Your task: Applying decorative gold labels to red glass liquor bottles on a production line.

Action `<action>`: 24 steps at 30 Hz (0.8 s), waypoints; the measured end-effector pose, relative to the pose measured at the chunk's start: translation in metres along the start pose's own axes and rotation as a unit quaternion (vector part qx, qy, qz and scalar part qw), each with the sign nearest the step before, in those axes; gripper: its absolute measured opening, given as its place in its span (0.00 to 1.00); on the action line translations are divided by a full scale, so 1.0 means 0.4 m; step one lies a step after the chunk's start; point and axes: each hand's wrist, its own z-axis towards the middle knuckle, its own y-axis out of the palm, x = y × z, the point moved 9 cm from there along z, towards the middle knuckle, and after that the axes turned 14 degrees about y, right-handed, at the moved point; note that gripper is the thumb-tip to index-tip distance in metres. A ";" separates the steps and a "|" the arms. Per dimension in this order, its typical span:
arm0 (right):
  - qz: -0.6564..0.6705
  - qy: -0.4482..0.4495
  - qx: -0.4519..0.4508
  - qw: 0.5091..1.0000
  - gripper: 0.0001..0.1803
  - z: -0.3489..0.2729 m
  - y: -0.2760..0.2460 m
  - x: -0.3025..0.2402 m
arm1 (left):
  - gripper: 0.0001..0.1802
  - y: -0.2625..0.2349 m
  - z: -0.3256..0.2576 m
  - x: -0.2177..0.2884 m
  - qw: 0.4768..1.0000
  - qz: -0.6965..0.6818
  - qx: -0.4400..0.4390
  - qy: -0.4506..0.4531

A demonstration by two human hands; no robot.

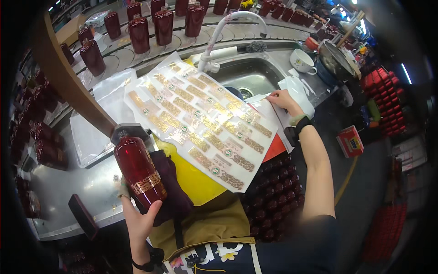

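My left hand (140, 219) is closed round the lower end of a dark red glass bottle (134, 162) with a gold pattern band. The bottle is tilted, its upper end against a dark angular block (130, 131) on a brown bar. Beside it lies a dark purple cloth (171, 189). My right hand (285, 101) is over white paper at the sink's near edge, thumb and fingers pinched together; what they hold, if anything, is too small to make out. Between my hands lies a large white sheet of gold decals (200, 123) with small green round marks.
A steel sink (255, 73) with a white curved tap (219, 34) stands beyond the sheet. Red bottles (138, 34) line a conveyor behind it. A white mug (302, 60) and a metal pan (335, 59) are at right. A yellow sheet (194, 182) and dark phone-like slab (83, 215) lie nearer.
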 end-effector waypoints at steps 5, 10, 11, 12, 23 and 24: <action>0.079 0.045 0.048 0.995 0.17 0.017 -0.008 0.026 | 0.57 -0.005 0.003 0.005 0.999 0.027 -0.020 -0.002; 0.243 0.113 0.118 0.956 0.19 -0.048 -0.088 0.038 | 0.56 -0.002 -0.006 -0.007 1.000 0.011 0.005 0.015; 0.309 0.121 0.038 0.943 0.14 -0.067 -0.083 0.025 | 0.56 -0.001 -0.008 -0.008 1.000 0.009 0.009 0.022; 0.313 0.089 0.024 0.945 0.14 -0.101 -0.103 -0.007 | 0.56 0.006 -0.012 -0.015 1.000 0.015 0.000 0.012; 0.250 -0.172 -0.091 0.949 0.10 -0.682 -0.087 -0.364 | 0.57 0.011 -0.008 0.027 0.988 0.004 0.089 0.123; 0.267 -0.181 -0.124 0.938 0.09 -0.727 -0.056 -0.403 | 0.56 0.010 -0.005 0.020 0.989 0.003 0.094 0.117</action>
